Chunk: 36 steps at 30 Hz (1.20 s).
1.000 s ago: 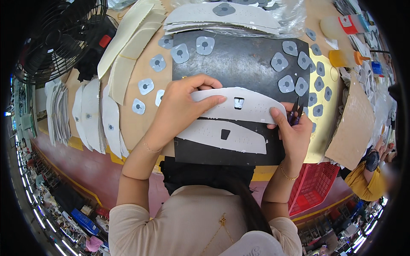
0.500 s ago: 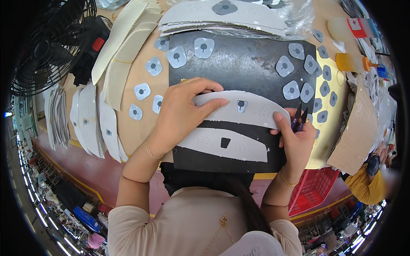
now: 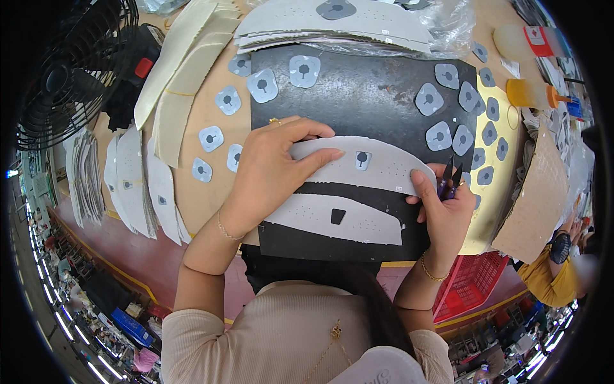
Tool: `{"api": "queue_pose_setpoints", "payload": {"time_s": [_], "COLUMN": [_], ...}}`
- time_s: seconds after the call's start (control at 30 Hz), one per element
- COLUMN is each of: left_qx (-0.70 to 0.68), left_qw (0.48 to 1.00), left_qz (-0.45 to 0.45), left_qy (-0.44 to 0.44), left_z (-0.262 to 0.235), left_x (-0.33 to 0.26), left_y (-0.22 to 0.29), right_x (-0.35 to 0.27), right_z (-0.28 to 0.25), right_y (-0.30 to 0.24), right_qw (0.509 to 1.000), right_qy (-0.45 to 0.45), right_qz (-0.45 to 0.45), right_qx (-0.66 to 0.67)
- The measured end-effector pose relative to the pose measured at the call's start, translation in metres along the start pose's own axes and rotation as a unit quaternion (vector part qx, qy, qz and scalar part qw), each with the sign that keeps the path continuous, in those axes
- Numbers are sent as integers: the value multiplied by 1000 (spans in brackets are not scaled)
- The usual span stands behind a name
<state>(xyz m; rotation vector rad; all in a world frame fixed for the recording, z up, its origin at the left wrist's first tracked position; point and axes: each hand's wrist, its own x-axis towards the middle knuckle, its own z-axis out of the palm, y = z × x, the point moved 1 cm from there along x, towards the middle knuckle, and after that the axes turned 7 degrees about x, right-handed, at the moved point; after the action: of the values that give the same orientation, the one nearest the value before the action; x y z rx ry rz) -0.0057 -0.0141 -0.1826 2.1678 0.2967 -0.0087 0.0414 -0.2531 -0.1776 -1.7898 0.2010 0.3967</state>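
Note:
My left hand [image 3: 272, 168] lies flat on the left end of a curved grey shoe-upper piece [image 3: 377, 168] that rests on a black mat [image 3: 371, 89]. A small grey patch [image 3: 362, 159] sits on that piece. My right hand [image 3: 441, 211] presses the piece's right end with the thumb and grips dark tweezers [image 3: 449, 181] that point up. A second curved grey piece [image 3: 339, 219] with a black square lies just below, nearer to me. Several small grey patches [image 3: 441, 136] lie loose on the mat's right and upper left.
A black fan [image 3: 70, 70] stands at the far left. Stacks of cream and grey cut pieces [image 3: 137, 179] line the table's left side and a bagged stack [image 3: 332, 25] sits at the top. A yellow glue bottle [image 3: 531, 95] and a red basket [image 3: 470, 281] are at the right, where another person's arm [image 3: 550, 275] shows.
My left hand has slid a little along the upper grey piece, its fingers spreading toward the patch. My right hand stays at the right end with the tweezers.

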Motion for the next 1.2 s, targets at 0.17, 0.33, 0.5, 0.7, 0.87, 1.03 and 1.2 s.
{"api": "queue_pose_setpoints", "payload": {"time_s": [0.17, 0.33, 0.5, 0.7, 0.87, 1.03, 1.2], "left_qx": [-2, 4, 10, 7, 4, 14, 16], "left_qw": [1000, 1000, 1000, 1000, 1000, 1000, 1000], "left_qz": [-3, -5, -9, -13, -6, -20, -17], "left_qy": [2, 0, -2, -7, -1, -15, -11], "left_z": [1, 1, 0, -1, 0, 0, -1], "left_x": [0, 0, 0, 0, 0, 1, 1], "left_y": [-2, -2, 0, 0, -1, 1, 1], "right_x": [-1, 0, 0, 0, 0, 0, 0], "right_z": [1, 1, 2, 2, 2, 3, 2], "right_y": [0, -1, -1, -1, -1, -1, 0], "right_qw": [1000, 1000, 1000, 1000, 1000, 1000, 1000], "right_qy": [5, 6, 11, 10, 11, 15, 12], "right_qz": [0, 2, 3, 9, 5, 3, 5], "right_qx": [-5, -10, -8, -9, -9, -11, -16]}}
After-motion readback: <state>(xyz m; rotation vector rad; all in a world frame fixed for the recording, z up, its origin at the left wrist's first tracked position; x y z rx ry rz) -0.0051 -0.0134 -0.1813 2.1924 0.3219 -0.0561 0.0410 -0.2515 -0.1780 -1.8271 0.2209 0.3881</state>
